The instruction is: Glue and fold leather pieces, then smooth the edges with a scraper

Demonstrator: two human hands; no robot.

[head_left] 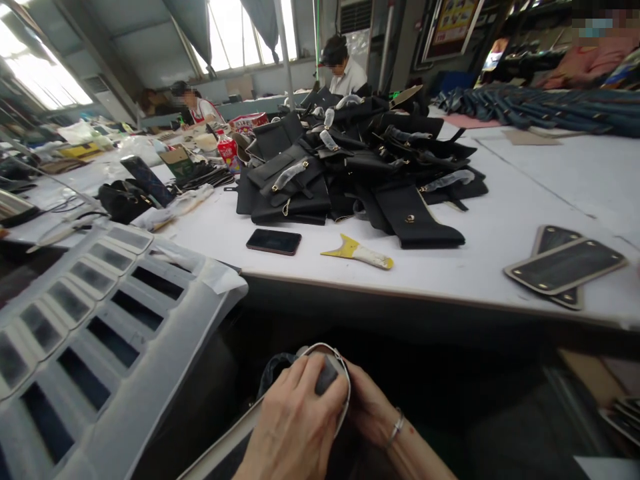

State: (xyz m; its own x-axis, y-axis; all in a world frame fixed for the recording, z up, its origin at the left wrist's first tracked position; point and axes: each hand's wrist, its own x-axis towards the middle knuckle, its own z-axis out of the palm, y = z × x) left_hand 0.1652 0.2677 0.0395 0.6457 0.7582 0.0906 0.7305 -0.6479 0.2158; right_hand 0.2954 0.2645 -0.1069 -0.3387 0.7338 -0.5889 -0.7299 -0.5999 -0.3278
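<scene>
Long dark piece with cream edging (233, 452) held below front edge of white bench (440, 273). Left hand (295, 410): grip clamped on its rounded end. Right hand (367, 403) against outer side of same end, fingertips hidden; can't tell grip.

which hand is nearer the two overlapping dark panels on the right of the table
Right. The right hand is left of and below the dark panels in view; the left hand is farther left, on the light-edged piece.

Matt held piece (234, 432), glossy phone (274, 241), metal bracelet (397, 427)
</scene>
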